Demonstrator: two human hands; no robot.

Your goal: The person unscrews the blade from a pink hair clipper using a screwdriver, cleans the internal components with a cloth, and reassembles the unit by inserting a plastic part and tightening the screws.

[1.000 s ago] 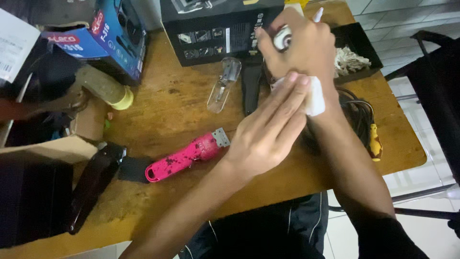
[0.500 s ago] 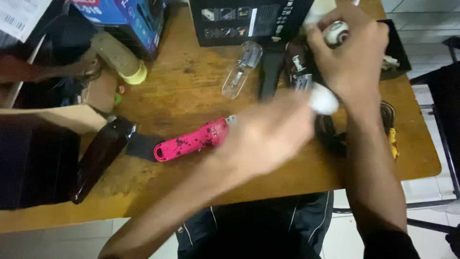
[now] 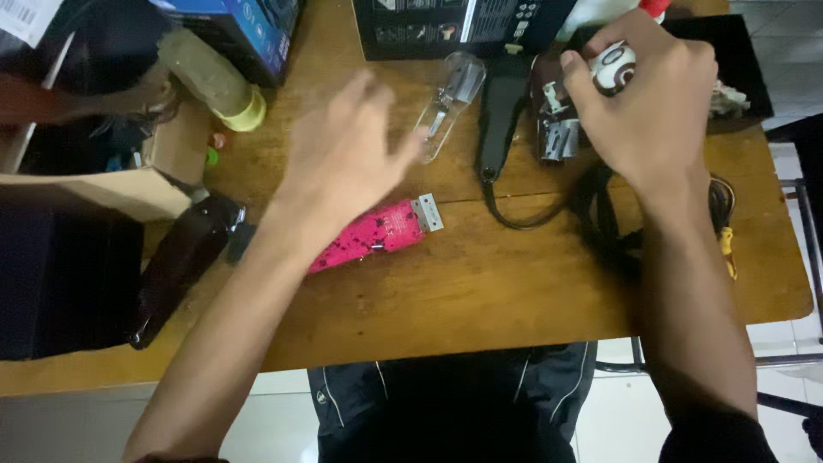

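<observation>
two hands (image 3: 343,163) (image 3: 651,103), one pink clipper (image 3: 377,233), one clear guard (image 3: 450,99)

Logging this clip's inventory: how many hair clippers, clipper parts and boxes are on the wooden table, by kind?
Whole hair clippers: 2, a pink speckled clipper and a dark maroon clipper.
Opened clipper parts: 3, a clear plastic cover, a black shell, an exposed motor body.
Printed cardboard boxes: 2, blue and black.
Total: 7.
</observation>
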